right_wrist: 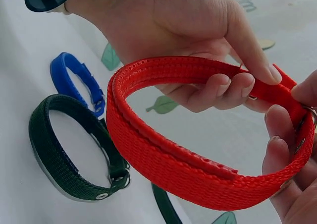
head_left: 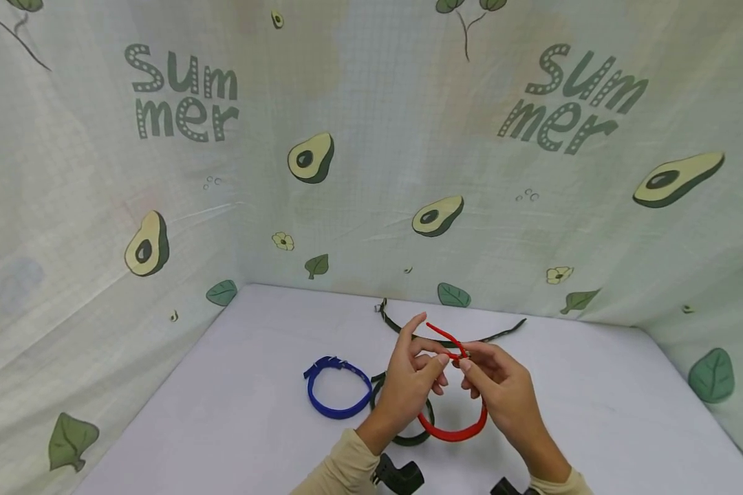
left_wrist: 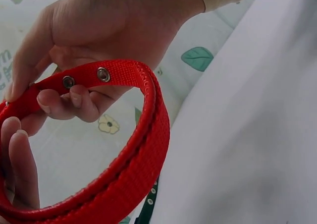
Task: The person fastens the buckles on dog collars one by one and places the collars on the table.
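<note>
A red collar (head_left: 455,434) forms a loop held up between both hands, its free strap end pointing up and away. My left hand (head_left: 405,381) pinches the collar's strap close to the buckle, index finger raised in the head view. With thumb and fingers, my right hand (head_left: 501,388) grips the buckle area. Metal eyelets (left_wrist: 103,75) show on the strap in the left wrist view, beside the right hand's fingers. The right wrist view catches part of a metal ring (right_wrist: 313,116) by the right thumb; fingers partly hide the buckle.
A buckled blue collar (head_left: 337,412) lies left of the hands. Next to it, a dark green collar (right_wrist: 59,152) is looped on the white table (head_left: 223,412). Behind the hands stretches an unfastened dark strap (head_left: 504,333), near the printed curtain (head_left: 371,261).
</note>
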`<action>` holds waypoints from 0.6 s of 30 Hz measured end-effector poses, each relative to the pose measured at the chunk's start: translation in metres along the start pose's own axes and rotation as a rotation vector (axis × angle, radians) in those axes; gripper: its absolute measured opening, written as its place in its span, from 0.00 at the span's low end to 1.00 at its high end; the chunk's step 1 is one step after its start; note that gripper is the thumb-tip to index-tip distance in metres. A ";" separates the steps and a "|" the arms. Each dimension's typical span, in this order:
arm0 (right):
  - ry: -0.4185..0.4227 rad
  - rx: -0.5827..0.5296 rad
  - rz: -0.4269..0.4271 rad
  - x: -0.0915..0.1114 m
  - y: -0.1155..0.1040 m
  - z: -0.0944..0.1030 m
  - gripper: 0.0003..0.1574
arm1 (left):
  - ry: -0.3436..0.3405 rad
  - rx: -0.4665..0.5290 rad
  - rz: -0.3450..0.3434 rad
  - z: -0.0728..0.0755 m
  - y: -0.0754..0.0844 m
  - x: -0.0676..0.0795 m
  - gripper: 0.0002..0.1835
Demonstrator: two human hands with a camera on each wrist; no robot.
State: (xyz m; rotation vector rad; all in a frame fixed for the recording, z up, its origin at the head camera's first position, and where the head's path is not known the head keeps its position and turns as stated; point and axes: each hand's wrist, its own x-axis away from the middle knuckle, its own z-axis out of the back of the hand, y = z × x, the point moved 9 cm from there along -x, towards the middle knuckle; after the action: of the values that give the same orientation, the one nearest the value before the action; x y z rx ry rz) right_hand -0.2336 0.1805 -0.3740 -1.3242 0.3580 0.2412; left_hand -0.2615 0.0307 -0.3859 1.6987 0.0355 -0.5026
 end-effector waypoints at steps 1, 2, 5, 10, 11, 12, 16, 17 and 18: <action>0.001 0.000 -0.002 0.000 0.000 0.001 0.15 | -0.005 -0.002 -0.008 -0.002 0.000 0.000 0.37; 0.004 -0.001 -0.004 0.000 0.000 0.003 0.15 | -0.010 -0.005 -0.015 -0.004 0.001 -0.001 0.37; 0.007 -0.003 -0.012 0.000 0.001 0.005 0.15 | -0.023 -0.008 -0.023 -0.007 0.001 -0.001 0.35; -0.017 -0.019 -0.015 0.000 0.001 0.002 0.16 | -0.007 -0.003 -0.017 -0.003 0.001 0.001 0.28; -0.018 -0.023 -0.014 0.000 0.002 0.001 0.15 | -0.005 -0.002 -0.014 -0.002 0.001 0.001 0.27; -0.016 -0.023 -0.014 -0.001 0.002 0.001 0.15 | -0.005 0.000 -0.012 -0.001 0.001 0.001 0.26; 0.004 -0.025 -0.016 -0.001 0.001 0.003 0.13 | -0.012 -0.003 0.002 -0.001 0.001 0.002 0.25; 0.008 -0.025 -0.022 -0.001 0.001 0.003 0.13 | -0.013 -0.004 0.011 -0.001 0.001 0.002 0.25; 0.011 -0.026 -0.028 -0.001 0.002 0.003 0.13 | -0.014 -0.007 0.020 -0.001 0.000 0.003 0.25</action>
State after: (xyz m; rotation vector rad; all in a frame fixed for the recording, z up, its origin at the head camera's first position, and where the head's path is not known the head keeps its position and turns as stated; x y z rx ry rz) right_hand -0.2344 0.1839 -0.3747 -1.3561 0.3462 0.2157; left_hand -0.2589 0.0313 -0.3869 1.6876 0.0103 -0.4986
